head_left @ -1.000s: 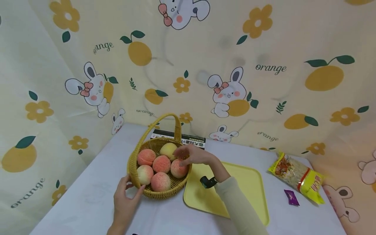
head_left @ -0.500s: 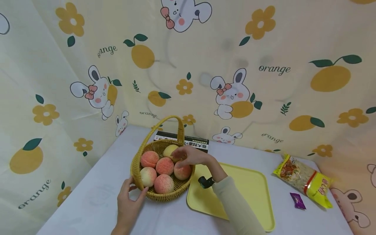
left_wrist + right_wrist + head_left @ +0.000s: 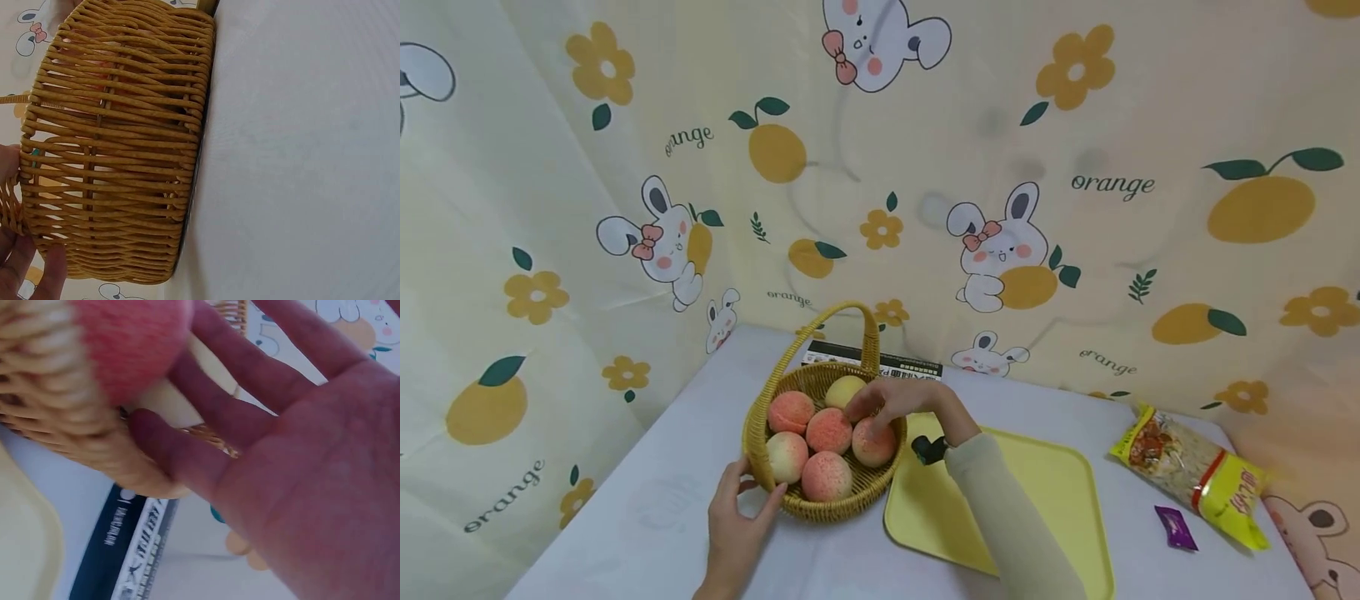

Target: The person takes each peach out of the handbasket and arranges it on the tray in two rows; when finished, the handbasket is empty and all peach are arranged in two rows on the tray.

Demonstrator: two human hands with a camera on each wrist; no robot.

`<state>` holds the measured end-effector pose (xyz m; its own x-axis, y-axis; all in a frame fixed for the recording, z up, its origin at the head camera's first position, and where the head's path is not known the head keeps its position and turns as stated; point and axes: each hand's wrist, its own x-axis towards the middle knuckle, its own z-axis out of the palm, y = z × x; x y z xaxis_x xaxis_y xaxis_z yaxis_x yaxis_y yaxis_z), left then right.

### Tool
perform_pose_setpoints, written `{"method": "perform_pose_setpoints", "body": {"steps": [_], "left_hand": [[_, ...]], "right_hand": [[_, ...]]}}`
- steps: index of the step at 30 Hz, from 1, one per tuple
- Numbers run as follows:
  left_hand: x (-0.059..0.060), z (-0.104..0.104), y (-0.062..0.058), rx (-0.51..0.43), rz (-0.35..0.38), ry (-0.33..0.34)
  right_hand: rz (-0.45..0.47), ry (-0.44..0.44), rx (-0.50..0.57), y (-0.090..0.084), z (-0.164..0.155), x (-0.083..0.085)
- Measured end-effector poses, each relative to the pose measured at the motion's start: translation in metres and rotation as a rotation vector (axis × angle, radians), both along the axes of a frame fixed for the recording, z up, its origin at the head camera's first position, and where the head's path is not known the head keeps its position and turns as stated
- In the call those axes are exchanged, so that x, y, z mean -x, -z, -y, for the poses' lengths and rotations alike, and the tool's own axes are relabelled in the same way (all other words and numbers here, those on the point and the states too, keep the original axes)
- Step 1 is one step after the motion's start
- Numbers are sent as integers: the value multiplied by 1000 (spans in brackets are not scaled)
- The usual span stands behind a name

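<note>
A woven basket (image 3: 820,510) with a tall arched handle stands left of the middle of the table in the head view. Several peach-like fruits fill it, most pink, one yellow (image 3: 844,393). My left hand (image 3: 736,525) holds its near left rim where the handle meets it; fingertips show there in the left wrist view. At the basket's right side, my right hand (image 3: 904,398) reaches over the rim onto a pink peach (image 3: 874,446). Its fingers lie around that peach (image 3: 137,344) in the right wrist view; the thumb does not show there.
A pale yellow tray (image 3: 1037,492) lies right of the basket, under the right forearm. Behind the basket is a flat black-and-white printed box (image 3: 910,364). Farther right lie a yellow food packet (image 3: 1195,475) and a small purple wrapped sweet (image 3: 1176,527). Printed cloth hangs behind.
The whole head view has drifted slightly right and down. My right hand has lowered a little onto the pink peach. My left hand stays on the basket rim.
</note>
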<state>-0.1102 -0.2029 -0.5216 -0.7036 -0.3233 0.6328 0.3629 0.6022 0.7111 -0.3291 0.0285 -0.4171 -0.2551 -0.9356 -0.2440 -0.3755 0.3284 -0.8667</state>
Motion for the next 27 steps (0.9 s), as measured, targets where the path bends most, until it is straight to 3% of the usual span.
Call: {"method": "perform_pose_setpoints", "body": {"steps": [4,9,16,22,27], "left_hand": [[2,-2,0,2,1,-7],[2,-3,2,1,13,-18],[2,-3,0,-4,34,-24],[0,-2,1,9,14,-44],[0,-3,1,11,30,-47]], "right_hand": [[71,9,-79,-5,4,5],[87,6,-135,-2,4,9],[37,-63,-196,7,9,14],[118,-149,-225,13,18,16],[130,-143,-274,12,21,18]]}}
